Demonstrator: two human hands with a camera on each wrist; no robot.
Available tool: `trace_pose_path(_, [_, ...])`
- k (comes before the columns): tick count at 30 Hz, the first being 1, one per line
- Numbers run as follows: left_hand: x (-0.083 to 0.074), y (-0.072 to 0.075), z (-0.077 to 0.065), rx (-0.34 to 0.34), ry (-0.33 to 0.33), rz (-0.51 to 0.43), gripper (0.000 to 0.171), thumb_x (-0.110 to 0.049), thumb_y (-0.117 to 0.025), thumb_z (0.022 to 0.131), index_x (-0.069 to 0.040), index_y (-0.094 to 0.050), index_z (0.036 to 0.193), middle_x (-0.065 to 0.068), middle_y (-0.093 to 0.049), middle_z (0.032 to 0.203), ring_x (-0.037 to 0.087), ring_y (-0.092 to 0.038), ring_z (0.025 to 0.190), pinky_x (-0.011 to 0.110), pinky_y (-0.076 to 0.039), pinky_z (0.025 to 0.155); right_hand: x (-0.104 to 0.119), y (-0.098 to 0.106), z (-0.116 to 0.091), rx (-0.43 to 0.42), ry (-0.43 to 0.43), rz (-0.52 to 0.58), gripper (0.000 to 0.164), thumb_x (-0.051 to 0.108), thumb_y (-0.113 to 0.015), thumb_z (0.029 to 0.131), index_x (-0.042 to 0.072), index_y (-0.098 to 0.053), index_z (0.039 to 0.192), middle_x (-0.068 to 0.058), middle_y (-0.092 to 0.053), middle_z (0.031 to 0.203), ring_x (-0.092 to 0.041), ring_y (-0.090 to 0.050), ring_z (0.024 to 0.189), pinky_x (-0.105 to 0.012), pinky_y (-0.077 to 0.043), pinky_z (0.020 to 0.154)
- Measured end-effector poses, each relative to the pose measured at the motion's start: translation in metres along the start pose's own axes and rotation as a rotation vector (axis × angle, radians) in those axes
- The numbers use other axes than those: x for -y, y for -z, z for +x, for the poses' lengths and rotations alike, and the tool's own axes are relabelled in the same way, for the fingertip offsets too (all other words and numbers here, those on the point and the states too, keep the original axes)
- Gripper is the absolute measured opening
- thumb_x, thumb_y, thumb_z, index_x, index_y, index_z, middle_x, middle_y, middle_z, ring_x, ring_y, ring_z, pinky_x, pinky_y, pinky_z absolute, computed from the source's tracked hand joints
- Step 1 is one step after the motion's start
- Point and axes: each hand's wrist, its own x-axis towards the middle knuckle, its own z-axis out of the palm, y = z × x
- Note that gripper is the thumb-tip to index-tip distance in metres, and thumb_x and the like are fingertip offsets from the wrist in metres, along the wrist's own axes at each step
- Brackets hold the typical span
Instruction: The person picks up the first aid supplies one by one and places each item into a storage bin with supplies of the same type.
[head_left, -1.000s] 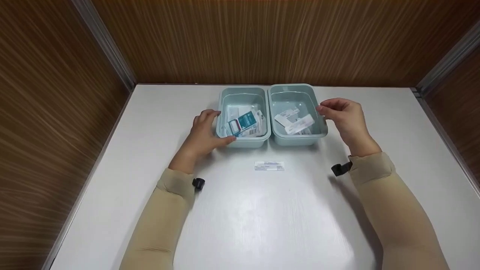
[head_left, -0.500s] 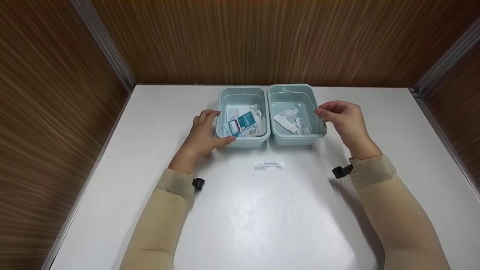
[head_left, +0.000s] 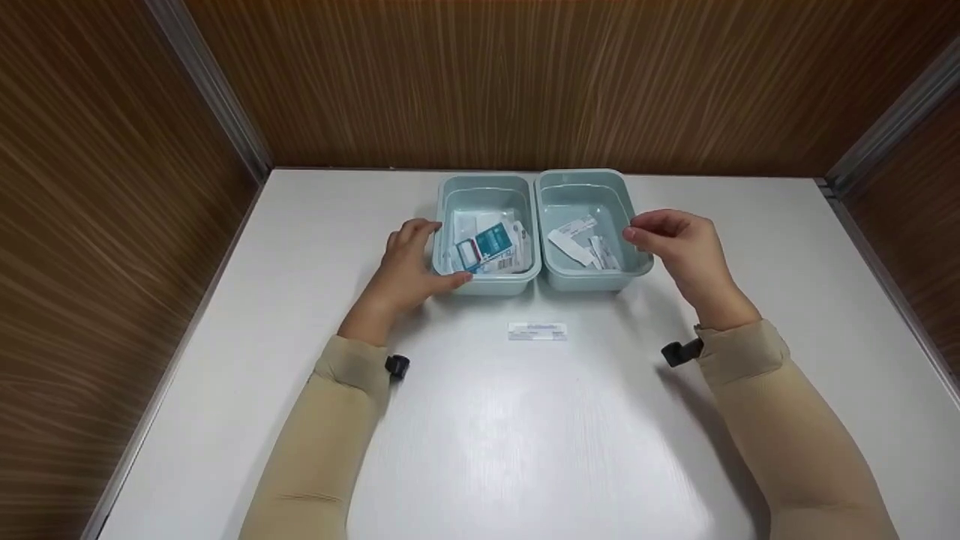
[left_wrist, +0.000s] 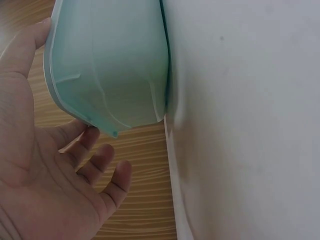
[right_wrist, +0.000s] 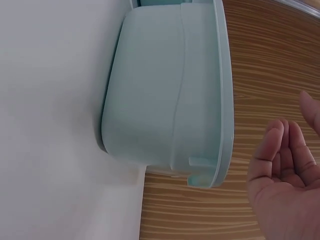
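Two pale blue plastic bins stand side by side at the back of the table. My left hand (head_left: 409, 274) holds the left bin (head_left: 491, 286) at its near-left corner, thumb on the front rim and fingers at the side; the left wrist view shows the rim of this bin (left_wrist: 110, 70) between them. A teal-and-white packet (head_left: 491, 244) lies among clear and white packaging inside. Over the right rim of the right bin (head_left: 589, 283) hovers my right hand (head_left: 679, 244), fingers loosely bent, nothing between thumb and fingertips in the right wrist view. White printed packets (head_left: 574, 244) lie in that bin.
A flat white printed strip (head_left: 537, 331) lies on the white table (head_left: 480, 435) in front of the bins. Brown wood-grain panels (head_left: 510, 82) close off the back and both sides. Each wrist carries a small black camera (head_left: 682, 352).
A white packet seen over the others in the right bin has dropped and settled among them. My right hand has drifted slightly left and nearer. My left hand stays put.
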Motion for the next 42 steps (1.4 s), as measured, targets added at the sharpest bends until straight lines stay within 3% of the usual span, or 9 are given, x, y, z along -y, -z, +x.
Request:
trace_pose_path(6, [0.002,0.000,0.001,0.004,0.006,-0.003,0.108,-0.060,-0.095,0.086,-0.021,-0.043,0.172,0.004,-0.035,0.178,0.028,-0.033,0.162,0.052,-0.036,0.140,0.001,-0.005,-0.008,0.026,0.013,0.002,0.036,0.026,-0.087,0.102,0.004,-0.078,0.129,0.009,-0.076,0.110,-0.011,-0.068,0.105,-0.018,-0.061,0.090])
trace_pose_path(20, [-0.002,-0.003,0.004,0.016,0.015,-0.012,0.108,-0.060,-0.096,0.085,-0.022,-0.044,0.172,0.003,-0.035,0.179,0.028,-0.032,0.163,0.053,-0.036,0.140,0.010,-0.016,-0.035,0.063,0.089,0.082,0.046,0.011,-0.090,0.098,-0.007,-0.074,0.137,0.006,-0.080,0.114,-0.013,-0.070,0.104,-0.014,-0.062,0.089])
trace_pose_path(27, [-0.006,-0.003,0.004,0.017,0.002,-0.002,0.108,-0.058,-0.097,0.085,-0.020,-0.044,0.171,0.005,-0.035,0.178,0.028,-0.033,0.162,0.052,-0.037,0.140,0.010,-0.020,-0.047,0.070,0.088,0.043,0.047,0.010,-0.089,0.098,0.000,-0.074,0.141,0.007,-0.080,0.121,-0.014,-0.071,0.110,-0.015,-0.063,0.095])
trace_pose_path(35, [-0.002,0.003,0.000,0.013,0.008,-0.007,0.110,-0.059,-0.097,0.085,-0.020,-0.043,0.172,0.004,-0.034,0.179,0.028,-0.032,0.163,0.054,-0.036,0.140,0.012,-0.032,-0.049,0.111,0.093,0.049,0.048,0.008,-0.090,0.096,0.000,-0.075,0.141,-0.004,-0.079,0.124,-0.014,-0.071,0.111,-0.016,-0.063,0.095])
trace_pose_path(42, [0.003,0.006,-0.002,0.008,0.022,-0.008,0.110,-0.060,-0.096,0.085,-0.021,-0.042,0.173,0.004,-0.033,0.180,0.028,-0.031,0.164,0.056,-0.035,0.141,0.008,-0.048,-0.047,0.197,0.160,0.020,0.049,-0.002,-0.089,0.092,-0.002,-0.076,0.139,-0.009,-0.080,0.129,-0.016,-0.074,0.109,-0.019,-0.064,0.095])
